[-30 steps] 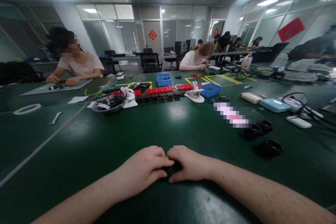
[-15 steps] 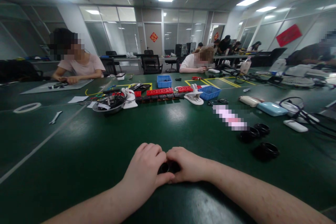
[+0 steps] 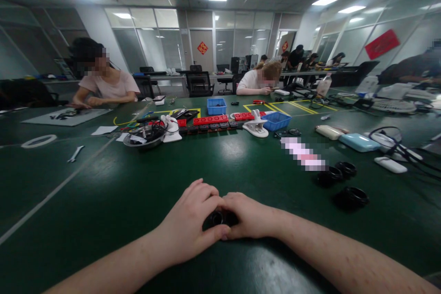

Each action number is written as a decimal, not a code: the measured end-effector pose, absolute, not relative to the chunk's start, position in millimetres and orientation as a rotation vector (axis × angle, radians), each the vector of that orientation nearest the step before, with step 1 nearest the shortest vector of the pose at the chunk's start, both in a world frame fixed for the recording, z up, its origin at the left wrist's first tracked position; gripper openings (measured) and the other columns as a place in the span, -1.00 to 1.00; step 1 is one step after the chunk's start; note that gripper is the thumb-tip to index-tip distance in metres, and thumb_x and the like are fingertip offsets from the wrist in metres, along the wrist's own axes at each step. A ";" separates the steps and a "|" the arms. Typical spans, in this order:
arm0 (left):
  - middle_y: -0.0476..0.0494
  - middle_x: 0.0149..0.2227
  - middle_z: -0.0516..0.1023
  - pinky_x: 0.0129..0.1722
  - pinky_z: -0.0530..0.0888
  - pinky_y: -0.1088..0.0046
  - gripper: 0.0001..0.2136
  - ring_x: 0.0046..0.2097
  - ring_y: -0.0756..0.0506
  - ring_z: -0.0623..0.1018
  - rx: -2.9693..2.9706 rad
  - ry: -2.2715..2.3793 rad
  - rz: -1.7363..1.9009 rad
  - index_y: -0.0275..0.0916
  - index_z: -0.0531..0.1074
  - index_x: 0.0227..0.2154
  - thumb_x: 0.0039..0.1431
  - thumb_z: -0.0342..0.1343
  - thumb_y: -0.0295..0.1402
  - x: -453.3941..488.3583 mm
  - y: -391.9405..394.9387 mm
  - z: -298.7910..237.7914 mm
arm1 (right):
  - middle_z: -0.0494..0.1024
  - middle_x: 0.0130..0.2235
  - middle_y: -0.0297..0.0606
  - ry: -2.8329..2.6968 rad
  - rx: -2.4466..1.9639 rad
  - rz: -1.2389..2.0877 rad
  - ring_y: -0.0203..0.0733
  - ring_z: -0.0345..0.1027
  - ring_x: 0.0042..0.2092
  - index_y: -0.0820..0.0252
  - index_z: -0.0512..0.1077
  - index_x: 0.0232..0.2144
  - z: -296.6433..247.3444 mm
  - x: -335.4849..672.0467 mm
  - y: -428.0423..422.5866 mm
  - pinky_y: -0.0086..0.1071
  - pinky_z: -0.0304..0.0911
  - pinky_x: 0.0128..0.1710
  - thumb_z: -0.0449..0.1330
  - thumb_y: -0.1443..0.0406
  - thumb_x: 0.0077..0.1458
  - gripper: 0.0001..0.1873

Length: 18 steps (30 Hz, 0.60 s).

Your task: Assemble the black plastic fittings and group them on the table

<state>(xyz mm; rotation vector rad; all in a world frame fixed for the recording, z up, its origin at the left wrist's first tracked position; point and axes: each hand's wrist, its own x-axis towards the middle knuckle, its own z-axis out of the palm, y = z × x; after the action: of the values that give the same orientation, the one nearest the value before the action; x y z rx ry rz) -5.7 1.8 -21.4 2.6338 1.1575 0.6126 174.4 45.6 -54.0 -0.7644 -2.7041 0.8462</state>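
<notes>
My left hand point(image 3: 193, 220) and my right hand point(image 3: 251, 215) meet over the near part of the green table. Between them is a black round part point(image 3: 217, 218) with a ring-shaped opening, mostly hidden by my fingers. My left fingers curve over its far side while the thumb lies along the near side. My right hand is closed around its right side, its fingertips touching those of the left. To the right, more black ring-shaped parts stand on the table: one nearer point(image 3: 352, 198) and two close together point(image 3: 330, 176) behind it.
A metal bowl point(image 3: 129, 141) of cables, red blocks point(image 3: 211, 120), a white clip stand point(image 3: 255, 126) and blue bins point(image 3: 277, 121) sit across the table. A wrench point(image 3: 75, 154) and tape roll point(image 3: 39, 141) lie left. A light-blue case point(image 3: 359, 142) lies right. Other people sit beyond.
My left fingers have lifted and spread slightly over the black part, showing more of it. My right hand stays nearly still. The person at left has shifted their hands.
</notes>
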 end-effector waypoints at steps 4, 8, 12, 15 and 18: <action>-0.06 -0.13 0.44 -0.11 0.37 0.39 -0.68 -0.09 -0.07 0.41 2.496 0.875 0.397 -0.08 0.39 -0.12 0.07 0.06 -0.52 -13.3 4.3 -5.5 | 0.42 -0.34 -0.31 -2.730 -0.782 0.834 -0.25 0.27 -0.30 0.25 0.38 -0.34 -52.8 174.1 45.7 -0.40 0.13 -0.28 0.32 0.24 -0.20 -0.68; -0.04 -0.10 0.46 -0.07 0.34 0.40 -0.63 -0.07 -0.06 0.41 2.484 0.813 0.294 -0.07 0.39 -0.09 0.09 0.03 -0.60 -15.9 7.3 -4.4 | 0.38 -0.41 -0.36 -2.745 -0.829 0.784 -0.27 0.24 -0.35 0.25 0.36 -0.43 -54.7 173.9 46.4 -0.43 0.11 -0.34 0.33 0.20 -0.21 -0.69; -0.03 -0.19 0.50 -0.20 0.37 0.41 -0.68 -0.17 -0.07 0.44 2.539 0.899 0.281 -0.09 0.44 -0.16 0.06 0.08 -0.59 -12.0 8.4 -8.5 | 0.35 -0.43 -0.37 -2.758 -0.824 0.752 -0.28 0.22 -0.37 0.25 0.35 -0.43 -55.4 173.9 46.9 -0.45 0.09 -0.38 0.32 0.17 -0.21 -0.67; -0.02 -0.28 0.51 -0.27 0.36 0.42 -0.77 -0.25 -0.07 0.44 2.589 0.967 0.298 -0.13 0.47 -0.25 0.03 0.12 -0.54 -7.5 7.8 -11.0 | 0.36 -0.42 -0.36 -2.762 -0.811 0.770 -0.27 0.23 -0.36 0.25 0.36 -0.41 -54.9 173.9 46.9 -0.45 0.10 -0.35 0.33 0.18 -0.21 -0.67; -0.02 -0.35 0.49 -0.29 0.35 0.41 -0.83 -0.28 -0.08 0.44 2.615 1.070 0.310 -0.16 0.47 -0.29 0.02 0.16 -0.48 -3.3 5.6 -14.8 | 0.37 -0.40 -0.35 -2.747 -0.782 0.777 -0.28 0.23 -0.35 0.25 0.37 -0.39 -55.9 173.9 46.9 -0.44 0.11 -0.33 0.31 0.18 -0.19 -0.68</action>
<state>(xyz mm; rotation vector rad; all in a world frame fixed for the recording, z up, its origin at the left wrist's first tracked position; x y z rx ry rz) -3.3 5.6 -14.8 2.6154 1.0695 0.3100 173.9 46.9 -55.9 -0.7823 -2.7466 0.7766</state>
